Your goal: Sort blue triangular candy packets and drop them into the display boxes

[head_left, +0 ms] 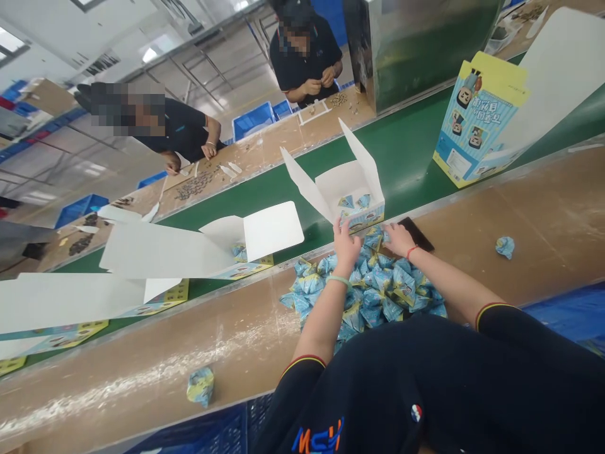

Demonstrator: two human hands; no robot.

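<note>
My left hand (346,244) is at the front wall of an open white-lined carton (369,217), its fingers spread and no packet visible in them. Inside that carton lie a few blue triangular packets (363,201). My right hand (399,240) reaches over the far right part of a heap of blue-and-yellow packets (373,277), its fingers closed around a small blue packet (386,236), partly hidden. Right beside this hand, a dark flat object (416,233) lies on the brown table.
The green conveyor belt (411,157) carries a tall printed box (477,126) at right and open cartons (155,246) at left. Loose packets (201,386) (505,247) lie on the table (155,372). Across the belt, two people work with small parts.
</note>
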